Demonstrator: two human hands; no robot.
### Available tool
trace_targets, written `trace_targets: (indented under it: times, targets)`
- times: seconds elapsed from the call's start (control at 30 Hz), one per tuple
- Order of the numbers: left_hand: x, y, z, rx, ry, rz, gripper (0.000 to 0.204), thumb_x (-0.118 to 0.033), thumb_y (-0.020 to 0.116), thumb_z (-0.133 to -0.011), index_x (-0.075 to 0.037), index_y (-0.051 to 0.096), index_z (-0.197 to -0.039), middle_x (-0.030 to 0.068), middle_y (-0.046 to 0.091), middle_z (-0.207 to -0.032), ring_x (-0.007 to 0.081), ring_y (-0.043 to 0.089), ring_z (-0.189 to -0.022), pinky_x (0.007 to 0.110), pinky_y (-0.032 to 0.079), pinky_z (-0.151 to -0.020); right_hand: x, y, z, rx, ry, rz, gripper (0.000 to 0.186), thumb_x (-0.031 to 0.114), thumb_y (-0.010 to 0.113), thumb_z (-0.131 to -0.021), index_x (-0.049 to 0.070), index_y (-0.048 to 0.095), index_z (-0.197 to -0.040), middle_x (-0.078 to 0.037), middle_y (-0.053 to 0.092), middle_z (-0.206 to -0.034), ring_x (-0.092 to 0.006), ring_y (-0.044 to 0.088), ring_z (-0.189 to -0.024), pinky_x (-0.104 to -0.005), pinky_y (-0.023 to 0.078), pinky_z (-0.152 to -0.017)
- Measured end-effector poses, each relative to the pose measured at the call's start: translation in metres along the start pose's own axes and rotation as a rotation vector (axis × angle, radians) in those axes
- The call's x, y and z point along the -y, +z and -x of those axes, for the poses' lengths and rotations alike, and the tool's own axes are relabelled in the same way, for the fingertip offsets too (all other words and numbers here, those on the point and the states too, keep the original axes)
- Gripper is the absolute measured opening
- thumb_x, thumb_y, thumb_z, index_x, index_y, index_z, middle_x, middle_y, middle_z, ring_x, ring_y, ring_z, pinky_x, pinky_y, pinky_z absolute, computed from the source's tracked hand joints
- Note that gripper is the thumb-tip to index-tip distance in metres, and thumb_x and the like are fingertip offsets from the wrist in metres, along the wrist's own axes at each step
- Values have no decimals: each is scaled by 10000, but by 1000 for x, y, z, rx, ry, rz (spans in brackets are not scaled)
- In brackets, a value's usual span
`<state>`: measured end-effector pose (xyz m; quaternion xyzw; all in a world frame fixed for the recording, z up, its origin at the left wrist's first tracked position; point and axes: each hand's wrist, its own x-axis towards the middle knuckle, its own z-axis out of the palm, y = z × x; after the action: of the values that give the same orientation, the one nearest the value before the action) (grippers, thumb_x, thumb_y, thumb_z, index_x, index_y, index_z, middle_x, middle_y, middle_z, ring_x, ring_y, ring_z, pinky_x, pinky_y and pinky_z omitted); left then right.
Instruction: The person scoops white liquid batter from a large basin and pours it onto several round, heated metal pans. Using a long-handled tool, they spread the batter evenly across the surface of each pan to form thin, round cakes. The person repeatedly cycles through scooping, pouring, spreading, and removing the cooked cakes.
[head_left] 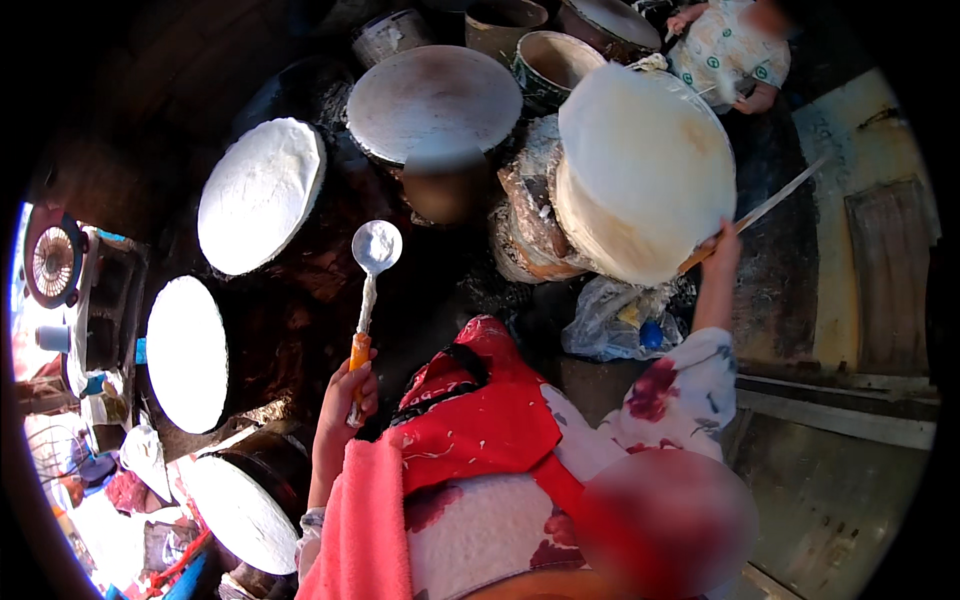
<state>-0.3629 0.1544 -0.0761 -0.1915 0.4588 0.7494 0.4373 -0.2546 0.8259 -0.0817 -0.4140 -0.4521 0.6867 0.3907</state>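
Note:
My left hand (352,390) is closed on the orange handle of a ladle (378,246), whose round bowl and shaft are coated white. My right hand (718,248) is closed round the wooden handle of a long flat blade (785,198), at the right edge of a big round cream top (640,165). Whether my fingers also touch that rim I cannot tell. Round white-coated tops (258,195) stand along the left, and a duller one (433,100) lies ahead. A crusted drum-like container (525,205) is beside the cream top.
Pots (555,65) stand at the back, with another person (725,50) at upper right. A plastic bag with a blue item (610,320) lies below the cream top. A fan (52,255) and clutter are at left, worn boards (880,280) at right.

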Motion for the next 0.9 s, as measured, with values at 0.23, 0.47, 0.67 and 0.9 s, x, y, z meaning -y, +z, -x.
trace_targets:
  times: [0.23, 0.47, 0.67, 0.9]
  targets:
    - [17, 32, -14, 17, -34, 8, 302, -152, 488, -928, -76, 463, -1219, 2, 387, -612, 90, 369, -422, 209, 300, -390, -139, -95, 2, -235, 277, 200, 219, 218, 632, -853, 82, 482, -770, -9, 423, -598, -133, 377, -403, -281, 333, -381]
    - [56, 70, -18, 50, 35, 377, 397, -203, 516, -933, -99, 413, -1303, 13, 404, -673, 88, 385, -466, 209, 329, -428, -92, -70, -4, -346, -174, 1297, 403, 423, 479, -908, 43, 610, -943, -168, 638, -847, -372, 600, -738, -483, 458, -622]
    - [119, 98, 9, 22, 275, 586, 532, -150, 606, -869, -105, 365, -1341, 62, 444, -828, 109, 451, -593, 222, 390, -517, -117, 106, 44, 595, -460, 1047, 319, 337, 517, -922, 35, 619, -902, -170, 629, -735, -356, 595, -689, -425, 451, -630]
    - [211, 132, 112, -400, 730, 766, 362, -151, 593, -879, -77, 424, -1190, 3, 389, -658, 58, 371, -476, 197, 332, -432, -208, 221, 223, 2048, -790, 1053, 383, 381, 544, -903, 52, 527, -709, -192, 573, -667, -420, 557, -658, -488, 415, -571]
